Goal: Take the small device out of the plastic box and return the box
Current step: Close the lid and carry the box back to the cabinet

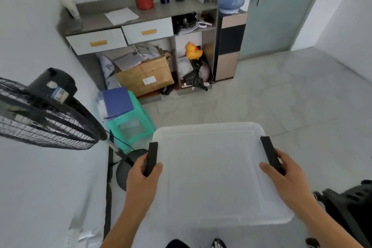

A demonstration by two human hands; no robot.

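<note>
A translucent white plastic box (pixel 211 171) with its lid on fills the lower middle of the head view, held up above the floor. My left hand (pixel 144 175) grips the black clip handle on its left side. My right hand (pixel 285 175) grips the black clip handle on its right side. The frosted lid hides whatever is inside, so no small device is visible.
A black standing fan (pixel 46 108) is at the left, its base by the box's left edge. A green stool (pixel 130 125) with blue folders stands ahead-left. A grey cabinet (pixel 141 26) and water dispenser (pixel 231 36) are at the back. A black chair (pixel 350 207) is at the right.
</note>
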